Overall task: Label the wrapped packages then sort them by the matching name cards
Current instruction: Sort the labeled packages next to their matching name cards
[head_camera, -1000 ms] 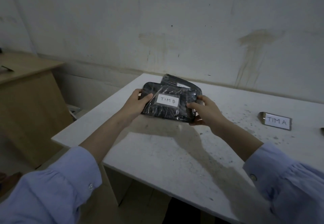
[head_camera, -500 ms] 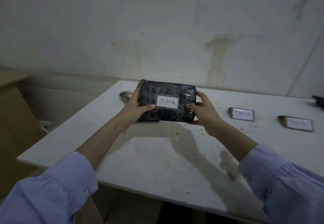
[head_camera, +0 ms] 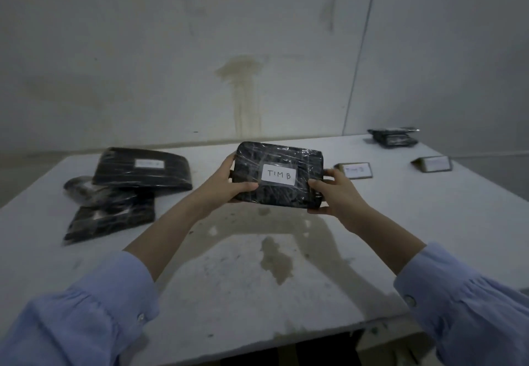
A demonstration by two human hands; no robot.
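The TIM B package (head_camera: 277,176), gripped at its ends by the left hand (head_camera: 229,185) and right hand (head_camera: 335,194), is now brought beside a blurred name card (head_camera: 356,170). Sorting is judged underway.

Carried by left hand (head_camera: 226,186) and right hand (head_camera: 337,196), the TIM B package (head_camera: 286,198) now hangs clear of the pile (head_camera: 137,176), beside a name card (head_camera: 356,170)

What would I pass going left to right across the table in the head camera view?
From the left: pile of black plastic-wrapped packages → left hand → black wrapped package labelled TIM B → right hand → white folded name card → dark wrapped packages at the far edge → second white name card.
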